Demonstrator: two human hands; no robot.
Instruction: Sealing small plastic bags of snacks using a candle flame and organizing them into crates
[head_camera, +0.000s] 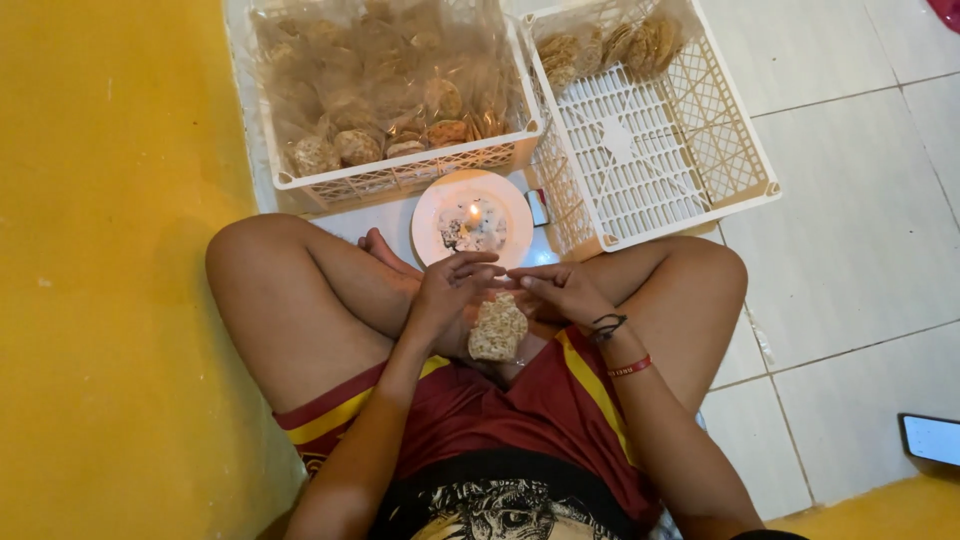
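Looking down from the head camera, a person sits cross-legged on a pale tiled floor (860, 230), both hands meeting over the lap. The left hand (448, 290) and the right hand (560, 290) each pinch the top edge of a small clear plastic packet of round, pale rice crackers (497, 328); the packet hangs just below the fingertips, between the two wrists, its mouth drawn up toward a small lit candle on a white round plate (440, 205) just ahead of the hands.

Judging by how things lie, the work is well along: the left white plastic lattice crate (400, 178) is heaped with many finished clear bags of crackers, while the right white lattice crate (665, 150) is nearly bare, with only a few loose brown crackers (610, 45) at its far end. The packet in hand appears filled but its top not yet closed.

A dark phone (932, 438) lies well apart on the floor at the right.
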